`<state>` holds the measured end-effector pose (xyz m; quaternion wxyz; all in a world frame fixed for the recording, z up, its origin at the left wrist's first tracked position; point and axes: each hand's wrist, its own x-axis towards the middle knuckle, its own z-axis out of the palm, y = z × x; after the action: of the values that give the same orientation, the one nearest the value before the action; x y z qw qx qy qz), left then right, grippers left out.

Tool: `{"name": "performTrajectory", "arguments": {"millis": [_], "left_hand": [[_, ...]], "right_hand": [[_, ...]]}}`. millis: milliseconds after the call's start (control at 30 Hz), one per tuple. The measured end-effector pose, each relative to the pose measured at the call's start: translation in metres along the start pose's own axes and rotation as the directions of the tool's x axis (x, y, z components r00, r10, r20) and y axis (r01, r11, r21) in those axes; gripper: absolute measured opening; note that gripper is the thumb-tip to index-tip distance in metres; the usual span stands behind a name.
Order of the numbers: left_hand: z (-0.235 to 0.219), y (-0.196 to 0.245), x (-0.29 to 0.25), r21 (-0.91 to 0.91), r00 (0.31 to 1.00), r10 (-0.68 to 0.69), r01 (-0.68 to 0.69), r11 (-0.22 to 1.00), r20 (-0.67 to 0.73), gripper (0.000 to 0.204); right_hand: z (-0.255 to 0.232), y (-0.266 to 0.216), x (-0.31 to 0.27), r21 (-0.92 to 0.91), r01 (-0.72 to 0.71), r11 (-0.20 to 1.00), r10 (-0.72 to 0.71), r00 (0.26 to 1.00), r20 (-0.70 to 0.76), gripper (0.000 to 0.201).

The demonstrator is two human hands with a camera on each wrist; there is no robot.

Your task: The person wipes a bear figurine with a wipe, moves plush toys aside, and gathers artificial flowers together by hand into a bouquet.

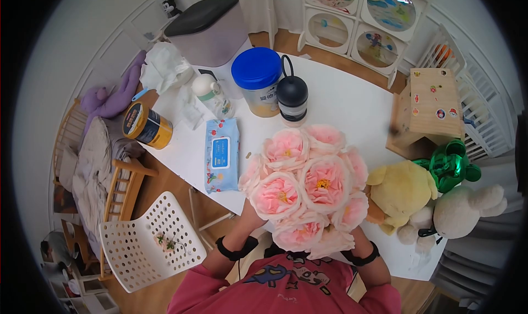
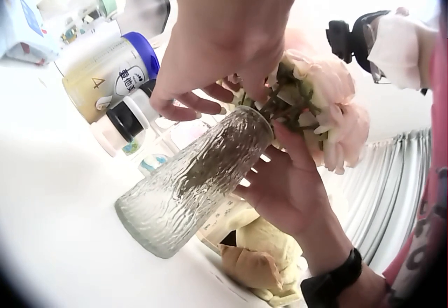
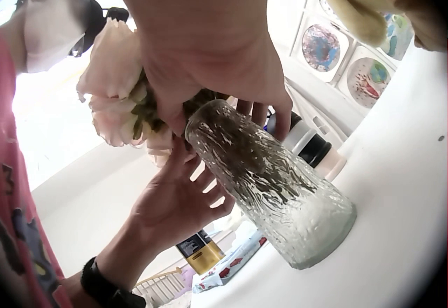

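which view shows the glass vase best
The left wrist view: the glass vase shows whole, base to mouth, stems inside. The right wrist view shows it too, its mouth partly behind fingers. In the head view the pink flowers hide it.

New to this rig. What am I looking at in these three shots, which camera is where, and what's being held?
No machine here: a person works with two bare hands. The wide shot comes from a camera on the head, looking down; the other two come from cameras on each wrist. Both hands, the left hand and the right hand, are up at the mouth of a ribbed glass vase standing on the white table, around the stems of a bunch of pink flowers. On the table also lie a pack of wipes, a blue-lidded tin and soft toys.
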<state>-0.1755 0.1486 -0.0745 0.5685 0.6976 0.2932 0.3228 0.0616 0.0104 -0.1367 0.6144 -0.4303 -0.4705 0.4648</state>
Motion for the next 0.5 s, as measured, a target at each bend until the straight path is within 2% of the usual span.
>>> {"name": "performTrajectory", "arguments": {"millis": [33, 67, 133, 167, 200, 233, 267, 333, 367, 400, 433, 467, 500], "left_hand": [[0.001, 0.016, -0.001, 0.106, 1.000, -0.023, 0.022, 0.994, 0.004, 0.059], [0.003, 0.026, -0.003, 0.106, 1.000, -0.025, 0.024, 0.994, 0.010, 0.059], [0.011, 0.037, -0.012, -0.045, 0.988, -0.142, 0.144, 0.988, 0.054, 0.057], [0.013, 0.021, -0.017, -0.046, 0.988, -0.143, 0.145, 0.988, 0.056, 0.057], [0.016, -0.009, -0.022, 0.075, 0.994, 0.029, -0.036, 0.996, 0.102, 0.056], [0.018, -0.015, -0.021, 0.186, 0.967, 0.191, -0.222, 0.957, 0.167, 0.055], [0.020, -0.019, -0.022, 0.187, 0.967, 0.192, -0.222, 0.957, 0.167, 0.055], [0.025, -0.018, -0.021, 0.188, 0.935, 0.336, -0.352, 0.917, 0.111, 0.055], [0.025, -0.012, -0.022, 0.187, 0.934, 0.338, -0.354, 0.916, 0.113, 0.055], [0.026, -0.004, -0.023, -0.089, 0.999, 0.017, -0.014, 0.996, 0.037, 0.056], [0.026, 0.000, -0.024, -0.367, 0.947, -0.315, 0.313, 0.876, 0.056, 0.056], [0.027, -0.011, -0.027, -0.367, 0.947, -0.315, 0.314, 0.876, 0.058, 0.056], [0.027, -0.031, -0.032, -0.544, 0.920, -0.380, 0.369, 0.753, 0.098, 0.053]], "right_hand": [[0.000, -0.001, 0.003, 0.010, -0.008, 1.000, 0.008, 1.000, -0.011, 0.069], [0.002, -0.001, 0.003, 0.021, -0.018, 1.000, 0.018, 1.000, -0.024, 0.069], [0.010, -0.003, 0.005, 0.042, -0.038, 0.998, 0.040, 0.998, -0.045, 0.069], [0.013, -0.003, 0.008, 0.053, -0.047, 0.997, 0.050, 0.997, -0.052, 0.069], [0.013, -0.004, 0.009, 0.064, -0.056, 0.996, 0.059, 0.997, -0.059, 0.069], [0.015, -0.005, 0.011, 0.075, -0.064, 0.995, 0.068, 0.996, -0.064, 0.069], [0.018, -0.006, 0.015, 0.087, -0.070, 0.994, 0.077, 0.995, -0.069, 0.069], [0.019, -0.008, 0.017, 0.107, -0.081, 0.991, 0.090, 0.992, -0.083, 0.069], [0.022, -0.009, 0.019, 0.117, -0.087, 0.989, 0.098, 0.991, -0.091, 0.069], [0.023, -0.009, 0.016, 0.127, -0.094, 0.987, 0.106, 0.990, -0.098, 0.070], [0.025, -0.010, 0.022, 0.138, -0.100, 0.985, 0.115, 0.988, -0.104, 0.070], [0.025, -0.011, 0.022, 0.149, -0.107, 0.983, 0.124, 0.986, -0.111, 0.070], [0.026, -0.012, 0.021, 0.160, -0.113, 0.981, 0.133, 0.984, -0.119, 0.070]]}}
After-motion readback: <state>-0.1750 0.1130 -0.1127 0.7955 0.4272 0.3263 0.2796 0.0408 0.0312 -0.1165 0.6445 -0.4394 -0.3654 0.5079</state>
